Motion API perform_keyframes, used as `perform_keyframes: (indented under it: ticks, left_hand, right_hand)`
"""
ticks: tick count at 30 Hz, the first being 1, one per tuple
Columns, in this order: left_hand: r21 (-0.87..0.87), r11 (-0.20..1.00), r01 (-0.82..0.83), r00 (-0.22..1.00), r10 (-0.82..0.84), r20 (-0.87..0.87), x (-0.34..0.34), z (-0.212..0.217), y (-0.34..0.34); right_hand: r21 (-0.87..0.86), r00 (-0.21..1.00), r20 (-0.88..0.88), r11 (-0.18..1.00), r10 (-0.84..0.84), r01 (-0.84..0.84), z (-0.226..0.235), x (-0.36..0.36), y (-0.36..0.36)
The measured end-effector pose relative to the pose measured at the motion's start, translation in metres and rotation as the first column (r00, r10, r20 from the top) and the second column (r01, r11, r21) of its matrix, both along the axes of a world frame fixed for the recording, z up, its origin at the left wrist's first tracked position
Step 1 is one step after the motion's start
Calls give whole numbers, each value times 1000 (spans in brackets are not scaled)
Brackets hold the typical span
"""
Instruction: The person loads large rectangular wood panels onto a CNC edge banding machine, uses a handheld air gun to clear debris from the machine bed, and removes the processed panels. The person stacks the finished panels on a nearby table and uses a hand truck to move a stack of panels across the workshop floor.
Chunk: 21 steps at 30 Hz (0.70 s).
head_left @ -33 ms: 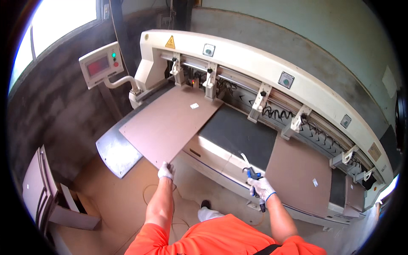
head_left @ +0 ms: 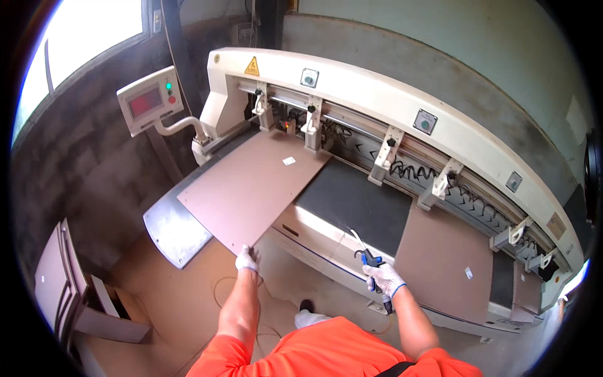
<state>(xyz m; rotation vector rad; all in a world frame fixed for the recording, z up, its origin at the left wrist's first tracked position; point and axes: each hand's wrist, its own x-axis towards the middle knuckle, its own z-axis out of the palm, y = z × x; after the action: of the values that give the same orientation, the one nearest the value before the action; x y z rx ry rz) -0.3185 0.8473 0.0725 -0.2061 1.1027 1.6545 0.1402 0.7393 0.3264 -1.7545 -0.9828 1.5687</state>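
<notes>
A flat pinkish-brown panel [head_left: 251, 188] with a small white label lies across the left end of a long white machine [head_left: 352, 94], its far edge under the clamps. My gloved left hand [head_left: 249, 258] is closed on the near corner of that panel. In my gloved right hand [head_left: 385, 278] is a blue and black air blow gun [head_left: 372, 258], its pale nozzle pointing up and left over the machine's front edge. Farther right, a second brown panel [head_left: 446, 261] with a white label lies on the bed, apart from my right hand.
A control screen [head_left: 147, 102] on a bent arm stands at the far left. Several panels [head_left: 59, 276] lean at the lower left. A metal side plate [head_left: 179, 232] juts from the machine. A thin hose [head_left: 217, 289] lies on the floor near my foot.
The view has shifted very slightly, so the machine appears a little lower. Both hands keep their grips, and the panels have not visibly moved on the bed.
</notes>
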Motion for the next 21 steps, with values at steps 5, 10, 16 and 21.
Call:
perform_keyframes:
  ticks: [5, 10, 16, 21]
  left_hand:
    - [-16, 1000, 10, 999, -9, 50, 10, -3, -64]
    - [138, 887, -442, 895, 445, 5, -102, -21, -203]
    - [-159, 918, -362, 923, 377, 73, -113, 24, -153]
    - [-155, 971, -184, 979, 195, 62, -109, 56, -116]
  right_hand:
    - [54, 990, 144, 999, 3, -10, -6, -42, 102]
    - [7, 995, 104, 1000, -7, 6, -24, -62, 179]
    - [23, 974, 109, 979, 200, -204, -105, -88, 188]
    - [-145, 987, -127, 983, 95, -114, -132, -101, 152]
